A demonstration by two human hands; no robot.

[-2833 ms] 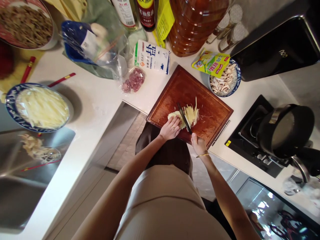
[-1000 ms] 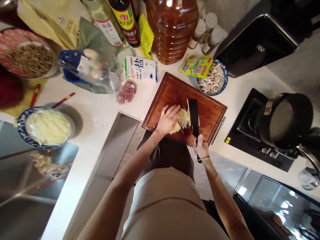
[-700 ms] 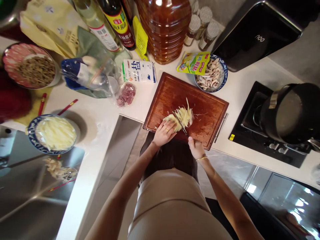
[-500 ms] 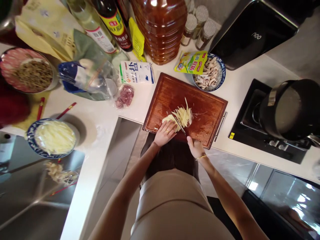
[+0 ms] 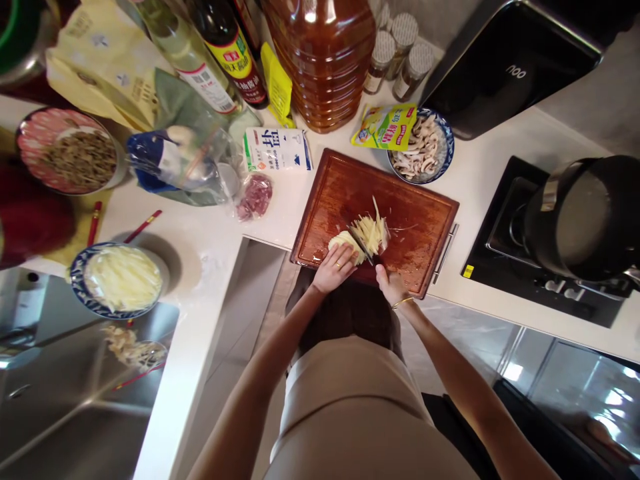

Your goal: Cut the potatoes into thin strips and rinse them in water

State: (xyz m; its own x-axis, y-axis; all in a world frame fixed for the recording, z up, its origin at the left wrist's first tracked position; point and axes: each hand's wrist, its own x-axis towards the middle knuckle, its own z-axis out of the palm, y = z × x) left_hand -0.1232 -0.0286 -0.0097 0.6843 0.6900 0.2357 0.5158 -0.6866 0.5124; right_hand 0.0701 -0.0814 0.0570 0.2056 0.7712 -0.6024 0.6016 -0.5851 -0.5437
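Observation:
On the brown wooden cutting board [image 5: 345,177], my left hand [image 5: 336,267] presses down on a pale yellow sliced vegetable [image 5: 345,239], fingers together on top of it. My right hand [image 5: 391,285] is wrapped round the handle of a kitchen knife [image 5: 361,247]. Its blade stands between the slices and a small heap of thin pale shreds [image 5: 371,230]. The handle is mostly hidden in my fist, and the exact kind of vegetable is hard to make out.
A bowl of sliced mushrooms [image 5: 430,152] and a seasoning packet [image 5: 384,127] sit behind the board. To the right is a pot [image 5: 583,220] on the stove. Bagged meat [image 5: 256,195], a bowl of pale strips [image 5: 120,279] and a sink [image 5: 60,427] are leftward.
The whole view has shifted slightly to the right. Both hands stay at the same part of the board, with only a slight movement of the knife.

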